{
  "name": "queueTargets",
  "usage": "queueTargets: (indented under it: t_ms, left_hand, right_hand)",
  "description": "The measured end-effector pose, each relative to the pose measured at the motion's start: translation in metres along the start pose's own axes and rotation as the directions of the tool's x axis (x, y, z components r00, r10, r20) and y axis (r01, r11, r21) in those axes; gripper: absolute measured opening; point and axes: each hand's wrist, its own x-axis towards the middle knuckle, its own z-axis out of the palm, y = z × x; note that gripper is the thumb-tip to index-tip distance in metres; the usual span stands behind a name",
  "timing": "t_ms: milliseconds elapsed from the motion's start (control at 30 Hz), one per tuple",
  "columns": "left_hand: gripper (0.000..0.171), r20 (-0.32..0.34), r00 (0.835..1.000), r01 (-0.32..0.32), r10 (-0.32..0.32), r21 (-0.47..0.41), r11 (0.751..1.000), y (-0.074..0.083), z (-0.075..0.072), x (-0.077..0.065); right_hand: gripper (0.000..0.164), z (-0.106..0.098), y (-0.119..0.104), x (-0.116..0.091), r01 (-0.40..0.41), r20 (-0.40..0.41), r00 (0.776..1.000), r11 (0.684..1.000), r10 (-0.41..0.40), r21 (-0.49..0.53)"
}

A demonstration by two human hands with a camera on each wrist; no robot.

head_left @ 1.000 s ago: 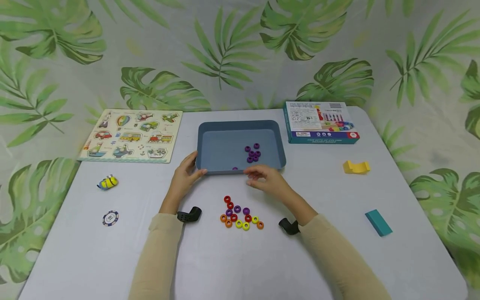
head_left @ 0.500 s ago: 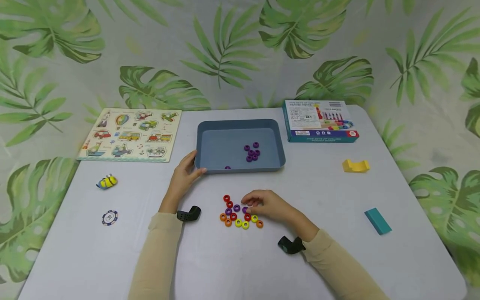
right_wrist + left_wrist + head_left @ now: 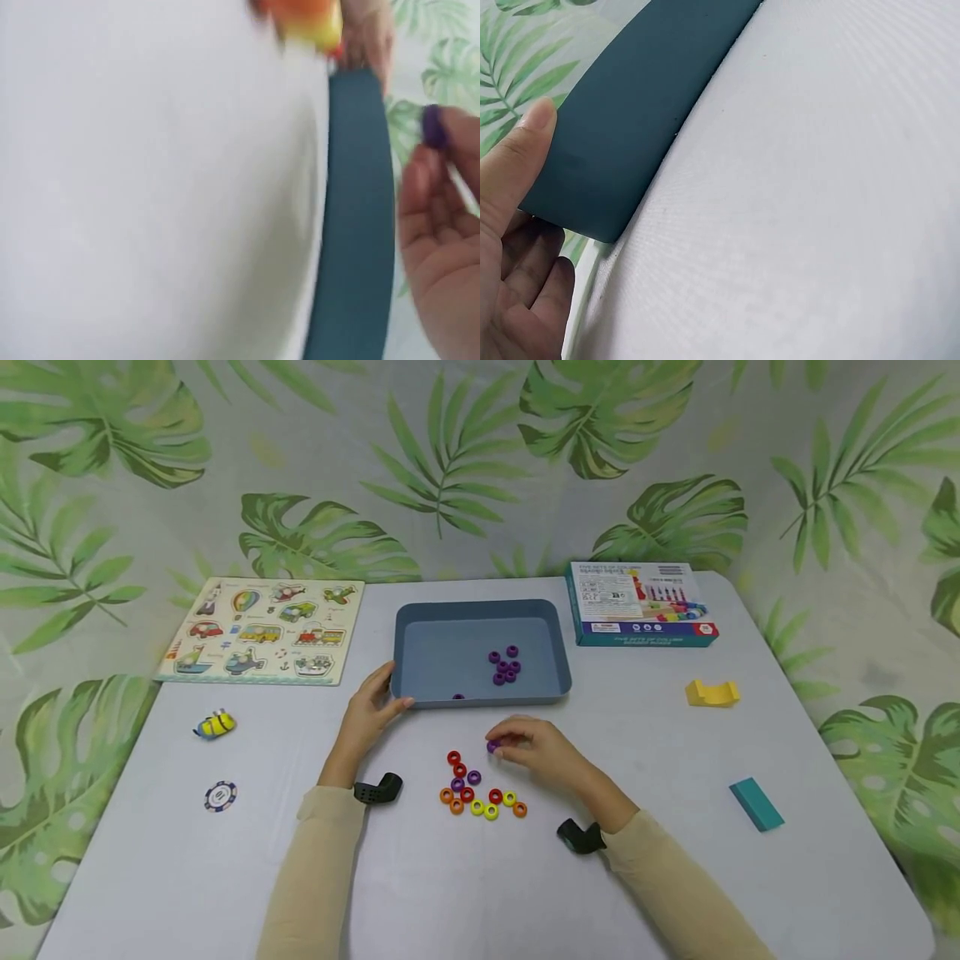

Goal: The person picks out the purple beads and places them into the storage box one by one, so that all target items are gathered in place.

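Observation:
My left hand (image 3: 367,706) holds the front left corner of a blue-grey tray (image 3: 442,652). In the left wrist view the thumb (image 3: 538,120) lies on the tray wall (image 3: 607,142), with fingers around the corner. My right hand (image 3: 546,752) pinches a purple bead (image 3: 492,747) between thumb and fingertips, just in front of the tray; the right wrist view shows this purple bead (image 3: 433,127) blurred. Inside the tray sit several purple beads (image 3: 503,667), one by the front wall. Loose red beads (image 3: 453,757), purple beads (image 3: 474,777), orange beads (image 3: 457,807) and yellow beads (image 3: 491,812) lie between the arms.
A picture puzzle board (image 3: 262,631) lies back left, above a yellow toy figure (image 3: 216,724) and a poker chip (image 3: 221,796). To the right are a boxed set (image 3: 643,604), a yellow arched block (image 3: 712,694) and a teal block (image 3: 757,804).
My right hand came from the tray's front edge down to the loose beads, picked up a purple one, and has moved back up toward the tray. My left hand stays on the corner.

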Motion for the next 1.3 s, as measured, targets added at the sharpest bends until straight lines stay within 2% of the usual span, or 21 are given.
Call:
queueTargets:
  t_ms: [167, 267, 400, 600, 800, 933, 1100, 1200, 1300]
  left_hand:
    - [0.072, 0.002, 1.000, 0.002, -0.002, 0.009, 1.000, 0.001, 0.000, -0.001]
    - [0.072, -0.002, 1.000, -0.003, 0.003, 0.006, 1.000, 0.001, 0.000, -0.001]
    - [0.072, 0.000, 1.000, 0.001, -0.001, 0.003, 1.000, 0.001, 0.000, -0.001]
    - [0.072, 0.000, 1.000, 0.008, -0.008, 0.010, 1.000, 0.001, 0.001, -0.001]
    - [0.073, 0.000, 1.000, 0.019, -0.019, 0.013, 1.000, 0.002, 0.000, 0.000]
    - [0.073, -0.005, 1.000, 0.021, -0.021, 0.008, 1.000, 0.002, 0.000, -0.001]
    - [0.072, 0.004, 1.000, 0.025, -0.025, 0.009, 1.000, 0.000, 0.000, 0.000]
    - [0.073, 0.011, 1.000, 0.028, -0.029, 0.018, 0.999, -0.001, 0.000, 0.000]
    - [0.073, 0.009, 1.000, 0.023, -0.024, 0.020, 1.000, -0.001, 0.000, 0.000]
  right_hand:
    - [0.024, -0.020, -0.002, 0.030, 0.066, -0.139, 0.988, 0.998, -0.063, 0.014]
    - [0.026, -0.029, 0.004, 0.052, 0.040, -0.177, 0.984, 0.998, -0.031, 0.050]
    - [0.025, -0.034, 0.013, 0.076, -0.059, -0.166, 0.983, 0.995, 0.071, 0.076]
    - [0.023, -0.036, 0.022, 0.096, -0.167, -0.089, 0.982, 0.986, 0.165, -0.014]
    - [0.020, -0.036, 0.029, 0.104, -0.231, -0.074, 0.971, 0.970, 0.226, -0.073]
    - [0.020, -0.035, 0.031, 0.107, -0.236, -0.074, 0.971, 0.966, 0.229, -0.109]
    - [0.023, -0.036, 0.027, 0.104, -0.224, -0.072, 0.973, 0.970, 0.218, -0.090]
    - [0.026, -0.037, 0.018, 0.097, -0.190, -0.082, 0.980, 0.979, 0.184, -0.069]
    - [0.029, -0.037, 0.004, 0.086, -0.084, -0.085, 0.993, 0.993, 0.077, -0.078]
